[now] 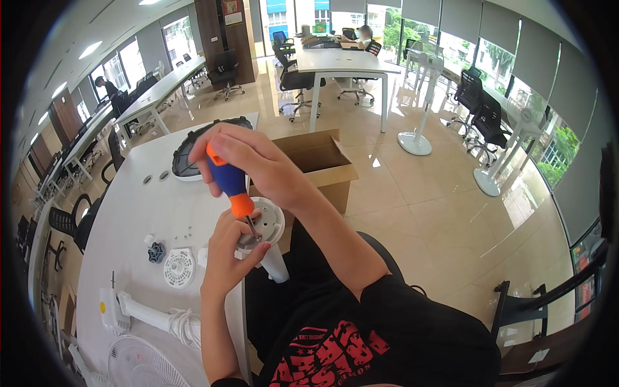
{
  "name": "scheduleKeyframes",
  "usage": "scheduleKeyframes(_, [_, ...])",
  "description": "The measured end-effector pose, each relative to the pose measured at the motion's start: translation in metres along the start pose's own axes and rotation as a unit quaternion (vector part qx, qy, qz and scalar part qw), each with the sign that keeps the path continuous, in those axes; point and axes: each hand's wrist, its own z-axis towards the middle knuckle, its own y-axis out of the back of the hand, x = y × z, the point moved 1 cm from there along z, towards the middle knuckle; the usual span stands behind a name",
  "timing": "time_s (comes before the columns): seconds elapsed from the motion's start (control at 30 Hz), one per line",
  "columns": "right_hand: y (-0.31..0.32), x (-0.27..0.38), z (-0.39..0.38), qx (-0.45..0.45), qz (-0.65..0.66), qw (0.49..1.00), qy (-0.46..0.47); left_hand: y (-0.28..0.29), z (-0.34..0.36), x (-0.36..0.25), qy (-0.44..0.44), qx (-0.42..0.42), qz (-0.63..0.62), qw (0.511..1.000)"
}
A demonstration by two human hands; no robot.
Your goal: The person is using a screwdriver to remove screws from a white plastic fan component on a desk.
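**Screwdriver tip on the round fan part, steadied by the other hand**

The fingers (240, 149) of the right hand (255, 161) are clenched around the handle of the blue and orange plastic screwdriver (230, 184), which stands almost upright with its thin metal shaft pointing down. The fingers (240, 240) of the left hand (227, 258) are closed on the round white and grey plastic fan part (267, 222), just beside the point where the shaft meets it; the thumb seems to lie very near the tip. Whether the tip sits inside a screw head I cannot tell, because the fingers hide it.

The fan part is not resting flat on the desk. It is held at the near edge of the white desk (161, 213), partly over the person's lap, with a white tube going down from it.

I judge the main risk to be that the tip slips out of the screw, since only one hand supports the part in the air. If the right hand pushes at a slant, the shaft could jump sideways into the left thumb. A loosened screw could also fall to the floor, because nothing lies under the part.

Further out on the desk lie a small dark blue knob (157, 252), a round white ribbed cover (178, 267), a white fan stand with a coiled cord (155, 316) and a dark fan grille (187, 158). An open brown cardboard box (322, 164) stands behind the hands.
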Motion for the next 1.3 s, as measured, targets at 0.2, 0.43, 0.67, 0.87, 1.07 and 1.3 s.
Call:
scheduleKeyframes(0.2, [0.011, -0.012, 0.019, 0.256, 0.163, 0.951, 0.062, 0.000, 0.005, -0.004, -0.072, 0.062, 0.055, 0.994])
scheduleKeyframes(0.43, [0.005, -0.008, 0.012, 0.314, 0.272, 0.898, -0.145, 0.001, 0.000, -0.007, -0.005, 0.058, 0.062, 0.996])
scheduleKeyframes(0.67, [-0.021, -0.007, -0.001, -0.110, -0.051, 0.993, -0.006, -0.003, 0.003, -0.006, -0.011, 0.022, 0.013, 1.000])
scheduleKeyframes(0.87, [-0.024, -0.005, -0.005, -0.147, -0.062, 0.987, 0.035, 0.003, -0.002, 0.001, 0.005, -0.003, 0.026, 1.000])
scheduleKeyframes(1.07, [-0.006, -0.008, 0.004, 0.012, 0.032, 0.999, 0.005, -0.001, 0.000, 0.002, 0.017, 0.008, 0.000, 1.000])
scheduleKeyframes(1.3, [0.015, -0.011, 0.016, 0.207, 0.202, 0.956, -0.057, -0.002, 0.001, 0.004, -0.055, 0.050, 0.074, 0.994])
